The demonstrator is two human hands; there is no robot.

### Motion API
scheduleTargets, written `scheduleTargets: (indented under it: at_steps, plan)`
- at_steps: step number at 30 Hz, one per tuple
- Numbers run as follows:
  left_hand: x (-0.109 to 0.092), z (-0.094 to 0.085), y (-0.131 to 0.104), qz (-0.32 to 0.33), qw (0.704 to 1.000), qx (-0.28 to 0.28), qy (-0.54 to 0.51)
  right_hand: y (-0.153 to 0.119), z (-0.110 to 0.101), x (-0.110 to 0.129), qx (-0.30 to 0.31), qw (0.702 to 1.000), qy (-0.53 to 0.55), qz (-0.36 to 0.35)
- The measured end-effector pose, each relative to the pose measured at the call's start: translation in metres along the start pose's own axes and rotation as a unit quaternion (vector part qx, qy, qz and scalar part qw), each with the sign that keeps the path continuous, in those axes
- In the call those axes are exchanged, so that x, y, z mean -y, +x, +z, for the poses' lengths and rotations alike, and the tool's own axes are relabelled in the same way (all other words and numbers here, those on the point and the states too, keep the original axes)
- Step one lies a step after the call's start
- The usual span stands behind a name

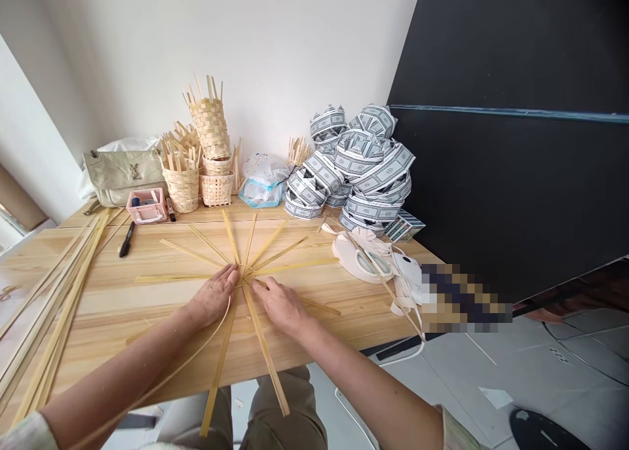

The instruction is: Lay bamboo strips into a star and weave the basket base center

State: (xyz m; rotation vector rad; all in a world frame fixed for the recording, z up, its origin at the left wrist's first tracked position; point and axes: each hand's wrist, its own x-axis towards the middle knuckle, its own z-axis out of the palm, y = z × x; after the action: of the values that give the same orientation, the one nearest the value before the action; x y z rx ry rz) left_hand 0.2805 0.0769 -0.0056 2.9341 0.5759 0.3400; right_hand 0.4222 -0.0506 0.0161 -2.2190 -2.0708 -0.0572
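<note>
Flat bamboo strips [265,345] cross at one centre and fan out like a star on the wooden table. My left hand [215,296] lies just left of the crossing, fingers together and pressed down on the strips. To the right of the centre, my right hand [279,302] has its fingertips closed at a strip near the crossing. A thin pale cane [196,354] runs from the centre under my left hand and back along my left forearm. Small loops of it show around the crossing. What lies under my palms is hidden.
Long loose strips [63,299] lie at the left, near a black marker [126,240] and pink box [147,211]. Woven baskets [211,126], a beige bag [125,177] and patterned rolls [361,155] stand behind. A white fan-like device [368,260] lies right on the table [171,299].
</note>
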Motion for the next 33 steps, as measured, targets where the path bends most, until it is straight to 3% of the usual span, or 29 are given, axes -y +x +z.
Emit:
scheduleTargets:
  at_steps: [5,15,19,24,33]
  plan:
    - [-0.003,-0.004,-0.001,-0.007,0.999,0.032,0.037,-0.003,-0.001,-0.006,0.002,1.000,-0.021,-0.008]
    - [-0.012,-0.013,-0.001,-0.010,0.997,0.063,0.052,-0.005,0.002,0.007,-0.001,1.000,-0.004,-0.009]
    - [-0.012,-0.014,-0.002,-0.010,0.997,0.061,0.051,-0.004,-0.005,-0.003,0.002,0.999,0.042,-0.014]
    - [-0.007,-0.010,-0.002,0.006,0.999,0.040,0.036,-0.004,-0.010,-0.016,-0.030,0.997,0.036,0.059]
    - [0.001,-0.003,-0.005,0.031,0.999,0.018,0.016,-0.001,-0.007,-0.021,-0.022,0.997,0.029,0.069]
